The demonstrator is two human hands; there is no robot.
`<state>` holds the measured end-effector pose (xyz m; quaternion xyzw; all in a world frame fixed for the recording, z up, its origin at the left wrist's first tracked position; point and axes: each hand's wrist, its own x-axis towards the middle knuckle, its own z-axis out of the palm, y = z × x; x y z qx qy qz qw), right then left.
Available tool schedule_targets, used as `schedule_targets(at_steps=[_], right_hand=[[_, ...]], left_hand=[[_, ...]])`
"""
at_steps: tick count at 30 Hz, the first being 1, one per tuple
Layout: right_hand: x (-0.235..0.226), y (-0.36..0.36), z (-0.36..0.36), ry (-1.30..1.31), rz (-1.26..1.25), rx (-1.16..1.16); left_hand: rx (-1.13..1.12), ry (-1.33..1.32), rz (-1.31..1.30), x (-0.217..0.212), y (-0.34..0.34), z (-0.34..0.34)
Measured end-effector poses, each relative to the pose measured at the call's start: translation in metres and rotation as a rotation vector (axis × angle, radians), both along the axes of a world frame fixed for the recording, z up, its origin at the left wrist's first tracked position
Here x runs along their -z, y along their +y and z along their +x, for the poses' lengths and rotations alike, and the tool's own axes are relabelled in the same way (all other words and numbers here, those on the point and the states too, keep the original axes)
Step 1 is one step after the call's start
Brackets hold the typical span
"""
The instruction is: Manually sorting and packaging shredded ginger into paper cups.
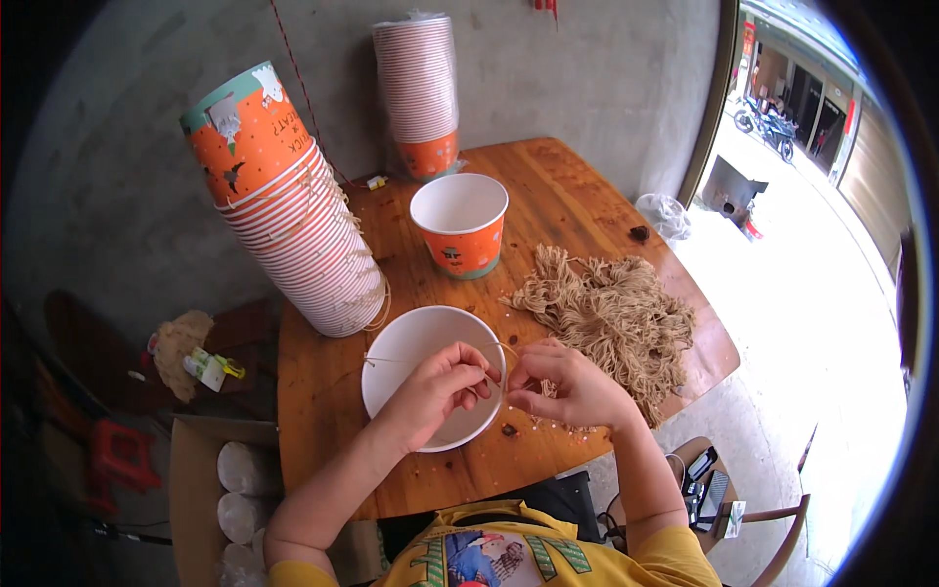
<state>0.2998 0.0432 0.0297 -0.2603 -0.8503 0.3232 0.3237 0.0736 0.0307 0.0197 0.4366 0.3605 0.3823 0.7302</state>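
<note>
A paper bucket [401,338], white inside, stands on the table in front of me. Twine [389,361] runs from a knot at its left rim across the opening to my left hand [445,386], whose fingers are closed on it over the bucket. At the right rim my right hand [562,380] pinches a loop of the same twine, thumb and forefinger together; the fingertips partly hide the strand. Beside my right hand lies a big tangled heap of tan twine pieces [616,323].
Behind stands an orange paper bucket [460,249]. A tall leaning stack of buckets [303,225] with twine handles is at the left, a bagged stack [419,98] at the back wall. A cardboard box [196,489] sits below left; a wooden chair [782,548] is at lower right.
</note>
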Motion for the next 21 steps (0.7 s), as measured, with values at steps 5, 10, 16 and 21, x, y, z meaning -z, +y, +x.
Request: schedule_targets(at_steps=[5,10,16,21], right_hand=[[-0.008,0.005,0.004,0.005,0.067,-0.008],[-0.021,0.006,0.009,-0.074,0.119,-0.029],[-0.025,0.011,0.018,-0.047,0.160,-0.070],[-0.022,0.011,0.016,-0.044,0.160,-0.022]], left_hand=[[0.023,-0.034,-0.008,-0.002,0.004,0.003],[0.027,0.229,0.289,-0.003,0.004,0.016],[0.061,0.207,0.227,0.003,0.003,0.023],[0.076,0.166,0.154,0.001,0.003,0.027]])
